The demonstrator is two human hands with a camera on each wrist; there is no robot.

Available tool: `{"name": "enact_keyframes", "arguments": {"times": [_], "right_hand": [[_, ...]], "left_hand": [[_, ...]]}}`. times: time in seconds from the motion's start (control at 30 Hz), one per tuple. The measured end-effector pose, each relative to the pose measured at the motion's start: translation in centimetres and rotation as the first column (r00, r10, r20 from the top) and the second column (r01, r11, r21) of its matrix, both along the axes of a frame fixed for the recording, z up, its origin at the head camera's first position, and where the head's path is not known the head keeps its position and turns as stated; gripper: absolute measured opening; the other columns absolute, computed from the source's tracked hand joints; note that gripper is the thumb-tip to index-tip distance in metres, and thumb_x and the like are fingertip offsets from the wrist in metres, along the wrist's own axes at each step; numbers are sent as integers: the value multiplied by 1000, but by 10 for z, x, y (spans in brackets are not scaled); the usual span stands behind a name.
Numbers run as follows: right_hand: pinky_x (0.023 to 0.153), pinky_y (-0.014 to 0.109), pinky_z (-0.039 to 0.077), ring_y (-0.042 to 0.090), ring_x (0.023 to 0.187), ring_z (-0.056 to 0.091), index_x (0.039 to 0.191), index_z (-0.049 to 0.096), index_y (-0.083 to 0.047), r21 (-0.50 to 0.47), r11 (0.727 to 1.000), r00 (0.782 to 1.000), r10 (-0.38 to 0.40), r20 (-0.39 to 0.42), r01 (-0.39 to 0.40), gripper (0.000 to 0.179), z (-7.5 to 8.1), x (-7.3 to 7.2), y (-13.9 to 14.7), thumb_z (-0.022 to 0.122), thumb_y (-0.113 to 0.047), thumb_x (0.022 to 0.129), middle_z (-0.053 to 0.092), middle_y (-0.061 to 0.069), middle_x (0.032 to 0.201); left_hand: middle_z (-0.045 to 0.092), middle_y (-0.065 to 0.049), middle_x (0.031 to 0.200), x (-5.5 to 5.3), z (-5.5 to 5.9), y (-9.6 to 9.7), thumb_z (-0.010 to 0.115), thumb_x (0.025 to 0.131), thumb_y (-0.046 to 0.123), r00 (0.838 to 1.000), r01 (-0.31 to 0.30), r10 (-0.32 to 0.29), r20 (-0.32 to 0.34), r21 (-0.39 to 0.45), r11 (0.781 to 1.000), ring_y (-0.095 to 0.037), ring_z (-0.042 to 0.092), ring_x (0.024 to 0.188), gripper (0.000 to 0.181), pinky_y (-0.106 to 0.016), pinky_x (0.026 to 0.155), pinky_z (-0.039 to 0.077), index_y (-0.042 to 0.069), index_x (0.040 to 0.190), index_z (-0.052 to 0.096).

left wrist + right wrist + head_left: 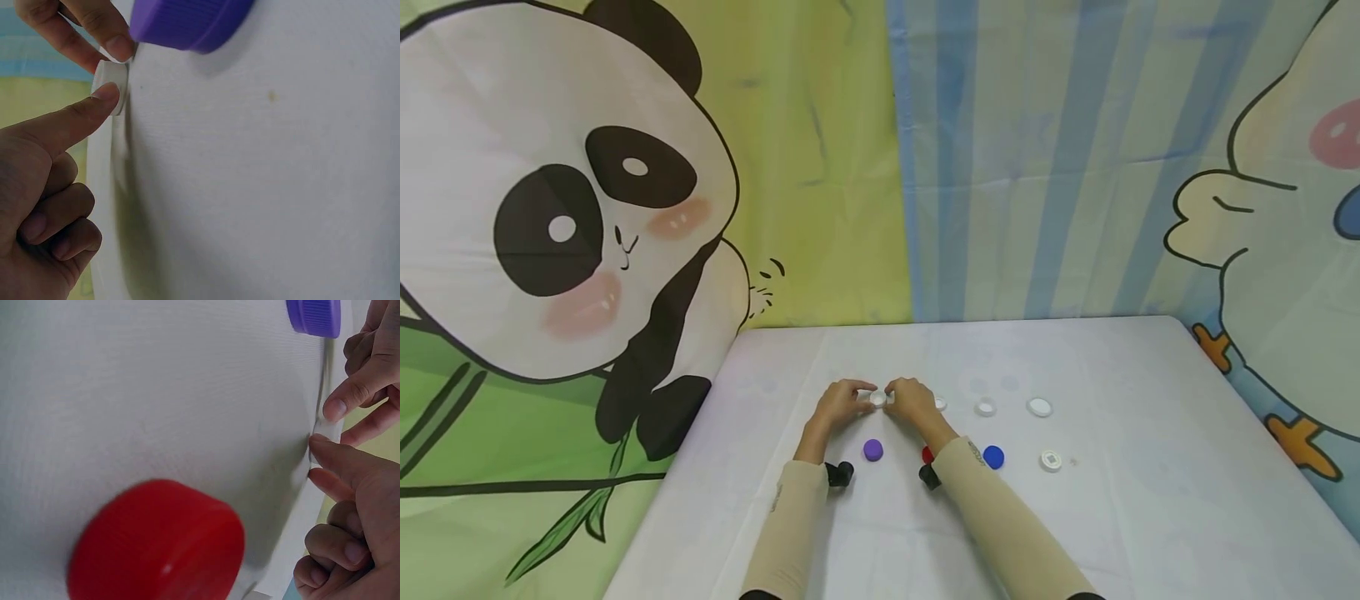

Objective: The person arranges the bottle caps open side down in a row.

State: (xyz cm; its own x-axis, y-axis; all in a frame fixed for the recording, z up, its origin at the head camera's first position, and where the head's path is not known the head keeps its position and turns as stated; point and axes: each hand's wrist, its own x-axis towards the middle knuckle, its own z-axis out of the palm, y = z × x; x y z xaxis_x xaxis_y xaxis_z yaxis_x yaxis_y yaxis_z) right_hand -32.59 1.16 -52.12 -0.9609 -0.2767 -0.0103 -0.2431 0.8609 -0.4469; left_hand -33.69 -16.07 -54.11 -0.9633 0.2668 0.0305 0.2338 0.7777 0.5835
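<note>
Two hands pinch one white disc [877, 399], the left hand [840, 404] from its 9 o'clock side, the right hand [913, 402] from its 3 o'clock, probably to steady so small a piece. Whether it touches the tabletop [1150, 533] is hard to tell. Toward 3 o'clock run three rings [1040, 407]; the purple cap [872, 450] sits at 6 o'clock, with the red cap [927, 454], blue cap [993, 457] and white cap [1051, 461] toward 4, perhaps spaced for pairing. The right forearm partly hides the red cap, leaving it little room. Tabletop edges lie well off at 12 and 9; the widest stretch opens past the white cap, toward 4.
</note>
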Motion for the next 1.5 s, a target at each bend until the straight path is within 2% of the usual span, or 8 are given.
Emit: {"name": "enact_keyframes", "arguments": {"times": [0.17, 0.43, 0.73, 0.87, 1.0, 1.13, 1.37, 1.5], "right_hand": [[66, 36, 47, 26, 83, 62, 99, 69, -14, 1, 1000, 998, 4, -56, -4, 30, -8, -2, 2, 73, -28, 73, 67, 6, 95], [73, 38, 46, 28, 82, 62, 96, 71, -15, -21, 999, 989, 30, -143, -33, 27, -7, -2, 8, 72, -31, 74, 68, 5, 93], [73, 33, 48, 19, 76, 61, 103, 67, -11, -180, 975, 966, 88, -244, -134, 33, 3, 2, 23, 66, -34, 80, 68, 5, 92], [62, 27, 45, 14, 61, 53, 104, 67, -13, -266, 950, 956, 87, -279, -164, 31, 16, 8, 30, 65, -33, 81, 64, 1, 73], [50, 22, 33, 9, 50, 36, 103, 67, -16, -323, 928, 945, 82, -316, -188, 28, 33, 17, 37, 66, -33, 80, 47, -5, 54], [54, 26, 30, 8, 46, 30, 102, 67, -18, -362, 906, 928, 80, -363, -219, 29, 49, 27, 46, 65, -37, 80, 36, -6, 48], [65, 31, 30, 6, 43, 27, 101, 67, -19, -403, 864, 866, 71, -496, -302, 29, 65, 57, 65, 69, -34, 77, 29, -11, 46], [65, 33, 33, 5, 46, 28, 103, 67, -22, -446, 839, 874, 68, -481, -311, 30, 67, 81, 76, 69, -36, 76, 29, -12, 47]], "left_hand": [[46, 1, 62, 2, -4, 3, 75, 72, 25, 999, -7, 7, -35, 0, 1000, -11, 38, 55, 33, -26, 49, 31, 16, 103, 68], [44, 3, 60, 4, -1, 4, 73, 74, 28, 999, 16, -14, -50, 25, 1000, -10, 35, 55, 31, -24, 50, 30, 18, 103, 68], [40, 3, 56, 13, 27, 4, 68, 77, 31, 991, 43, -35, -127, 59, 997, -9, 32, 52, 34, -22, 48, 28, 19, 109, 65], [38, 2, 54, 19, 42, 6, 68, 78, 30, 983, 64, -46, -178, 97, 993, -10, 32, 51, 33, -23, 47, 28, 20, 110, 65], [35, 2, 53, 27, 56, 9, 67, 79, 31, 972, 77, -43, -233, 140, 987, -9, 29, 49, 32, -23, 45, 26, 21, 110, 65], [33, 3, 52, 38, 70, 13, 66, 79, 33, 958, 108, -55, -280, 178, 978, -7, 27, 46, 33, -22, 44, 25, 23, 111, 64], [30, 5, 51, 71, 95, 27, 65, 79, 36, 927, 194, -112, -358, 201, 960, -5, 25, 46, 33, -20, 44, 24, 23, 109, 64], [29, 7, 51, 91, 103, 36, 68, 77, 33, 915, 251, -157, -373, 219, 943, -4, 24, 46, 31, -19, 43, 23, 21, 106, 65]]}}
